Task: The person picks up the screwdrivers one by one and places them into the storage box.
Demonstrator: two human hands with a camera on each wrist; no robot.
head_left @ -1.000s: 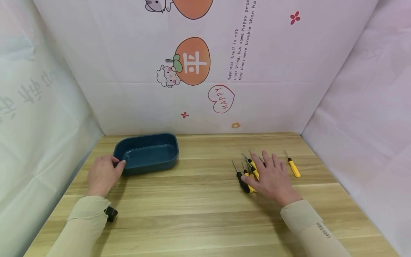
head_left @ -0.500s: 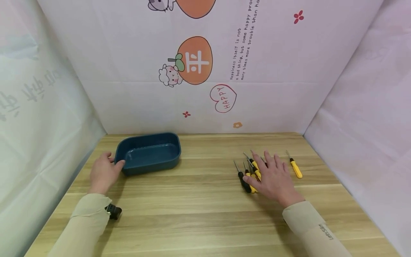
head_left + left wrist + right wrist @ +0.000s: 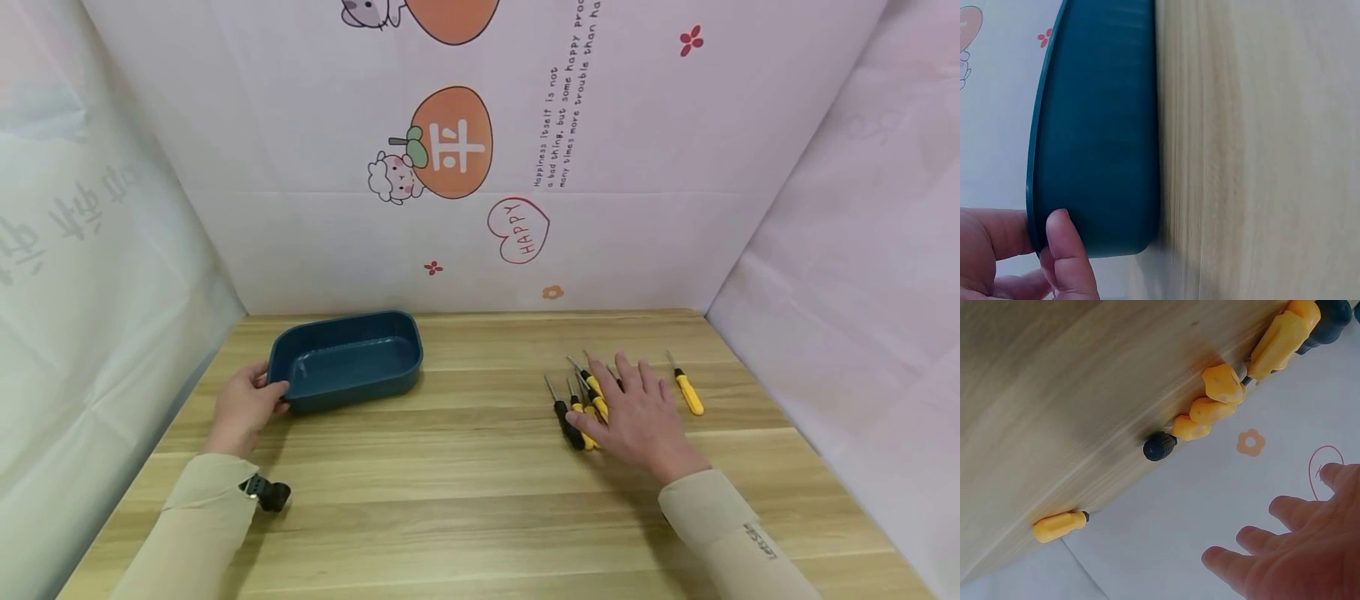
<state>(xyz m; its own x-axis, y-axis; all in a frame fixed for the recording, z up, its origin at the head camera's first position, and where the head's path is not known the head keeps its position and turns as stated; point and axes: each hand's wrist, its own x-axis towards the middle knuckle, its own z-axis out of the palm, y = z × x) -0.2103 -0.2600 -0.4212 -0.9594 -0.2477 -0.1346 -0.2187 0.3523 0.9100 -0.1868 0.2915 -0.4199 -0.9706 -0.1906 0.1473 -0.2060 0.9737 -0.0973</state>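
At the left of the table lies a dark teal rectangular box [image 3: 356, 390], its open side up. My left hand [image 3: 243, 407] grips its near-left corner; the left wrist view shows the thumb [image 3: 1063, 234] pressed on the outer wall and a finger at the rim. On the right, my right hand [image 3: 641, 421] is spread palm down over several screwdrivers, partly hiding them. A black-handled screwdriver [image 3: 570, 427] lies at the group's left edge. The right wrist view has yellow handles [image 3: 1222, 384] apart from the straight fingers [image 3: 1229, 562].
A lone yellow-handled screwdriver [image 3: 688, 393] lies right of the hand. The wooden table [image 3: 450, 500] ends at a printed white sheet [image 3: 637, 233] at the back, with white sheets on both sides.
My left hand has shifted slightly; its fingers have moved in against the box's left end and the thumb lower on the corner. My right hand stays over the screwdrivers.
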